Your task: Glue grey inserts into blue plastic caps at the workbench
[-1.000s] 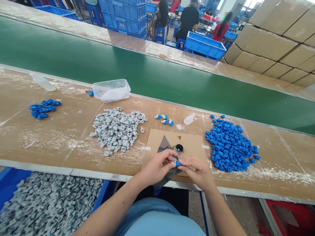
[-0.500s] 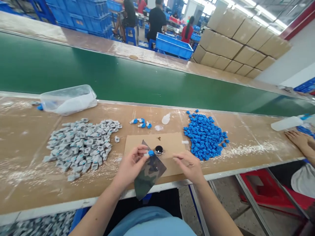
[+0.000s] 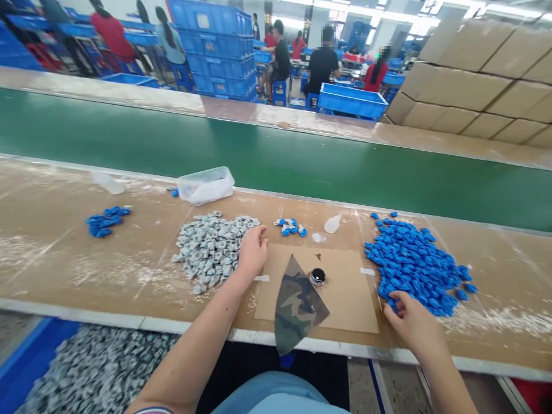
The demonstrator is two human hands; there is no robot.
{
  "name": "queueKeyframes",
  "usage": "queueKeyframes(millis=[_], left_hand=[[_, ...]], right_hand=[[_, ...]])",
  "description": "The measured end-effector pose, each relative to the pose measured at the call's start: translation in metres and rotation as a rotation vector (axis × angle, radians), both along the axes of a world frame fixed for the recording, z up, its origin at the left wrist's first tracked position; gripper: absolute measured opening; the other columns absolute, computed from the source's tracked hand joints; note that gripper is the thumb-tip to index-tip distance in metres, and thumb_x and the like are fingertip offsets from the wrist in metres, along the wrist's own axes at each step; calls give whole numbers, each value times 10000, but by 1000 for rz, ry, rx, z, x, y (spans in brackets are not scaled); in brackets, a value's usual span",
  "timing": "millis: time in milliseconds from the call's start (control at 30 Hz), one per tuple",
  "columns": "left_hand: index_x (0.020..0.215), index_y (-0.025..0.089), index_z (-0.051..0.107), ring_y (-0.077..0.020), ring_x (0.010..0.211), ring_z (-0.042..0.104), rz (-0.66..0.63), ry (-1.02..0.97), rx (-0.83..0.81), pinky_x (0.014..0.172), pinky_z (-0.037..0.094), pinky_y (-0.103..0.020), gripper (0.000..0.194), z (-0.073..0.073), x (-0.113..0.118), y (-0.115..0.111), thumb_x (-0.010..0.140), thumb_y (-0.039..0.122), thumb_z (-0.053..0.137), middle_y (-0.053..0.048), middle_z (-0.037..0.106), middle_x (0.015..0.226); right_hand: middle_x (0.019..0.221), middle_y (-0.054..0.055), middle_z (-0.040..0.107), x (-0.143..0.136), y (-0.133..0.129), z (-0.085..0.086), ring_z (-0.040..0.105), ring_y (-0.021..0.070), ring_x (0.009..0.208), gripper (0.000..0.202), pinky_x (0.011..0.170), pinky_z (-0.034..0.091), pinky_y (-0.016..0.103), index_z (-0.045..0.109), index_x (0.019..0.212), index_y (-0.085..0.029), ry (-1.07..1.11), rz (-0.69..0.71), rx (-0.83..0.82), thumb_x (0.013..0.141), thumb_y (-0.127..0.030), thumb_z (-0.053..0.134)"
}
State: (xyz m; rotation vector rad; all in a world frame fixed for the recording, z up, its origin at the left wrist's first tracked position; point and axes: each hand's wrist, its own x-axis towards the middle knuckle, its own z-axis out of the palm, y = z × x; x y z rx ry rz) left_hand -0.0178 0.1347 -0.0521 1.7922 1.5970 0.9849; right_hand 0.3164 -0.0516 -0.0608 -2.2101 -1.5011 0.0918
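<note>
Beyond the long brown table (image 3: 142, 270) runs a flat green conveyor belt (image 3: 280, 158), edged on its far side by a pale, worn ledge (image 3: 241, 115). Blue crates (image 3: 219, 57) stand stacked behind it, with blue stools (image 3: 279, 92) near them. Brown cartons (image 3: 466, 86) are piled high at the right. Bright strip lights (image 3: 366, 10) and pale windows (image 3: 340, 22) light the far room, where several people sit at worktables. Speckled grey floor (image 3: 362, 382) shows below.
</note>
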Motion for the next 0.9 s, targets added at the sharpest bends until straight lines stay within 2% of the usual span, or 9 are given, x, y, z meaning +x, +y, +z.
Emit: queueKeyframes(millis=[67,167,267,367,567,700,800,900], left_hand=[[901,185,619,-270,949,613,21,142,43,900,446,-454,250,3,-18,-6,695,75,531,-96,688,970],[883,176,634,-301,945,585,-20,408,63,889,414,-468,192,8,-35,-14,721,104,560,-109,698,941],[883,193,649,-302,933,567,-72,566,28,835,408,-437,167,11,-35,-18,746,134,574,-96,700,954],[843,214,652,-301,950,550,-110,631,16,791,400,-413,135,13,-30,-18,781,152,549,-83,699,956],[744,191,594,-283,861,564,-184,628,51,764,416,-385,136,7,-30,-18,816,143,489,-99,668,777],[725,190,575,-280,827,571,-221,607,134,742,432,-384,135,-2,-31,-22,810,137,485,-109,652,792],[771,194,581,-234,815,585,-175,427,204,747,454,-348,153,-1,-30,-31,844,157,452,-82,644,829],[805,197,594,-194,824,595,-120,183,252,760,472,-308,161,8,-27,-44,870,200,446,-53,648,838]], right_hand=[[561,19,593,0,2,6,552,179,450,322,461,461,321,692,765,-228,41,10,14,665,-479,517],[642,40,632,-9,6,18,583,167,492,350,482,492,300,719,808,-218,155,79,65,694,-507,556],[765,65,678,-27,15,27,615,158,577,343,542,528,273,722,834,-216,265,169,158,743,-513,575],[856,76,701,-47,27,27,644,160,662,302,633,557,277,716,869,-215,353,238,198,770,-477,602],[845,78,700,-82,45,17,684,177,739,263,671,586,294,678,888,-191,595,308,245,773,-426,643],[825,49,731,-95,48,21,687,166,706,197,683,587,296,711,911,-221,470,374,209,808,-363,621],[857,30,746,-99,49,25,698,168,746,172,705,584,286,728,928,-249,368,419,223,828,-316,605],[892,27,748,-101,51,26,703,175,811,160,730,580,282,733,920,-253,334,475,244,837,-288,600]])
